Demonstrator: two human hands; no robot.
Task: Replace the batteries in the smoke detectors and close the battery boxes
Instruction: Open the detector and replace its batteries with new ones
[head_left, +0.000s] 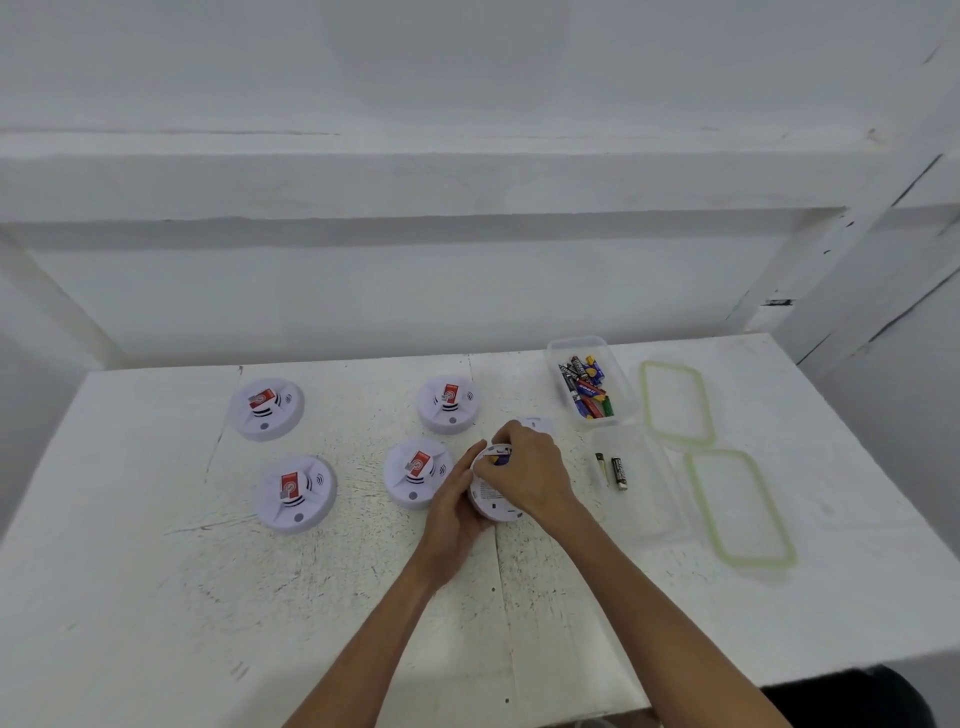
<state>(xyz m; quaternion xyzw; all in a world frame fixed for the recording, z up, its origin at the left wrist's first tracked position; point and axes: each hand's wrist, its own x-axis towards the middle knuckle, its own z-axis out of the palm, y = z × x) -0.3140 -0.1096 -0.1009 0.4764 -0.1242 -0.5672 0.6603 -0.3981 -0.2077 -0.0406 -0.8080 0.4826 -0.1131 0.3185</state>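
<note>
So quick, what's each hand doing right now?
Left hand: grips the upturned smoke detector by its side.
Right hand: pinches a battery on top of it.

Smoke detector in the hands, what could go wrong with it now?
1. The right hand pinches what looks like a battery at the held smoke detector's slot. Its ends are hidden, so it might go in backwards.
2. Two loose batteries lie in the near box beside the full battery box. Old and new could get mixed.
3. A small white piece behind the hand could get knocked away.
</note>
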